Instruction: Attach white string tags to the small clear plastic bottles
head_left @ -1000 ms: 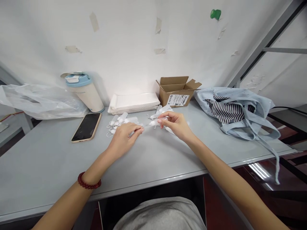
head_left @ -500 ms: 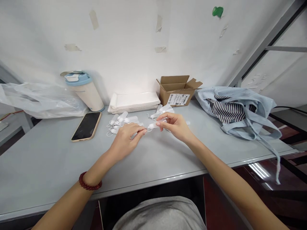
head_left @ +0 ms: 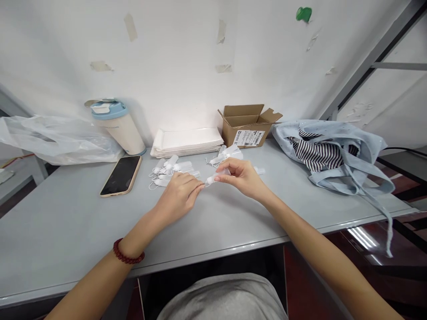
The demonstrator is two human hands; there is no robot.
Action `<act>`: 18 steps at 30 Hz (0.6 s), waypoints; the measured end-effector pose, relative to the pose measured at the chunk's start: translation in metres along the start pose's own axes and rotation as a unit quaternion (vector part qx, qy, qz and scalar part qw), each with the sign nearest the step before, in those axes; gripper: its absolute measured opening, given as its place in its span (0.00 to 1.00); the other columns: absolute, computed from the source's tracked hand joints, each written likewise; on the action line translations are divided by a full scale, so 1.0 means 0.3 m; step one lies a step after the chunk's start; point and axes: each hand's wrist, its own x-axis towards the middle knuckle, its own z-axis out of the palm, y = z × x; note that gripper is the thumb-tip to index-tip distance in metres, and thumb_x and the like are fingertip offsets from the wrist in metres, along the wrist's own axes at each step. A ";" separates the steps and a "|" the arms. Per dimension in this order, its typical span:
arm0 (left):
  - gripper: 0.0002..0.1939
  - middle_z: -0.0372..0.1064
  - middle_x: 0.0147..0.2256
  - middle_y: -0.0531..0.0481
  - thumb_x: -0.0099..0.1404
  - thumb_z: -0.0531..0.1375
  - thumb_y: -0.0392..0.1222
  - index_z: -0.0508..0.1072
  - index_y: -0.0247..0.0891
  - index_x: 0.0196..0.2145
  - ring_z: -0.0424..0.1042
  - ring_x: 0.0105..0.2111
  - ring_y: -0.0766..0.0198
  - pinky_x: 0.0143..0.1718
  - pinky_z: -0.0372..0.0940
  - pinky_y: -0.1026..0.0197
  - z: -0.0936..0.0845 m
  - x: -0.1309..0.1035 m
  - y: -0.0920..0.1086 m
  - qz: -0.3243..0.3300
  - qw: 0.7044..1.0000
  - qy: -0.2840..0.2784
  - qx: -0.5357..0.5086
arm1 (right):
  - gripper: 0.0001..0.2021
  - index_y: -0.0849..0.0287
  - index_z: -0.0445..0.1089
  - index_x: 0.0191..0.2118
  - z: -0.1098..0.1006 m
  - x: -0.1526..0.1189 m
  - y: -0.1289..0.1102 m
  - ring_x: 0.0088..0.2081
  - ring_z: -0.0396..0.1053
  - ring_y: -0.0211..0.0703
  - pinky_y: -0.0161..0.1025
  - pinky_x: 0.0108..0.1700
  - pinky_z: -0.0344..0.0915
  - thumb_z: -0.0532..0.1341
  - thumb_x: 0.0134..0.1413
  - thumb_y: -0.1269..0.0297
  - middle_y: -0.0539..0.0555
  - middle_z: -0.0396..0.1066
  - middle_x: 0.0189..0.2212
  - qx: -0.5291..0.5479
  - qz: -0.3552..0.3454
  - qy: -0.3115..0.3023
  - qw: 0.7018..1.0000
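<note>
Between the thumb and fingers of my right hand (head_left: 242, 177) is a small translucent white squeeze bottle (head_left: 211, 179), tilted with its narrow end toward the left. My left hand (head_left: 182, 191) is closed in a pinch at the bottle's thin tip; what exactly lies between those fingertips is too small to make out. Just behind my left hand lies a pile of similar bottles (head_left: 182, 166) with thin looped ties. Several more bottles (head_left: 231, 152) rest behind my right hand, in front of the carton. Another clear piece (head_left: 259, 170) shows just beyond my right wrist.
At the back stand a stack of white trays (head_left: 187, 140) and an open cardboard box (head_left: 248, 133). To the left are a phone (head_left: 120, 175), a tumbler (head_left: 122, 131) and a plastic bag (head_left: 63, 138). A light blue cloth bag (head_left: 360, 173) lies on the right, its strap hanging over the table edge.
The bottle has tipped slightly and its narrow end sits a little lower. My right fingers have closed further over its body. My left hand has turned slightly, still pinching at the tip.
</note>
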 end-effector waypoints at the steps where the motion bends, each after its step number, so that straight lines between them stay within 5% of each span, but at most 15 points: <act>1: 0.12 0.73 0.28 0.48 0.68 0.51 0.35 0.73 0.36 0.32 0.69 0.30 0.60 0.36 0.59 0.55 0.002 -0.001 0.000 0.000 1.000 -0.007 0.005 | 0.10 0.60 0.73 0.30 0.001 -0.001 -0.001 0.26 0.57 0.34 0.36 0.28 0.54 0.67 0.47 0.58 0.50 0.66 0.29 -0.012 -0.008 -0.001 1.000; 18: 0.12 0.72 0.27 0.46 0.68 0.50 0.33 0.73 0.34 0.33 0.70 0.30 0.58 0.37 0.59 0.54 0.030 -0.012 -0.005 0.004 0.998 -0.064 0.028 | 0.15 0.62 0.74 0.30 0.023 -0.005 0.025 0.25 0.58 0.35 0.35 0.28 0.54 0.66 0.49 0.52 0.49 0.63 0.24 -0.068 -0.059 -0.032 0.995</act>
